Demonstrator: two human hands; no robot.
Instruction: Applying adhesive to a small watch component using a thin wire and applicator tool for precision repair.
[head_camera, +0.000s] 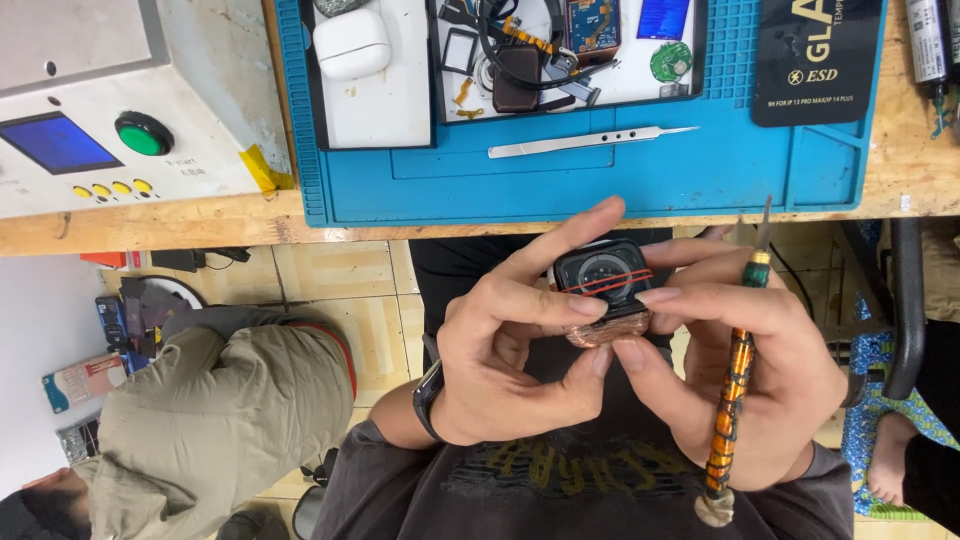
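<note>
Both my hands hold a small square smartwatch body (605, 280) with a dark screen and a copper-coloured case, over my lap below the bench edge. Red rubber bands cross its face. My left hand (510, 350) pinches it from the left, index finger reaching over the top. My right hand (745, 370) steadies it from the right while also holding a thin orange-and-green handled tool (733, 385), tip pointing up.
A blue work mat (600, 170) lies on the wooden bench (150, 225) with metal tweezers (590, 142), a white parts tray (395, 110), a white earbud case (350, 42) and a black box (815, 60). A white machine (110, 110) stands left. Another person (220, 400) crouches below left.
</note>
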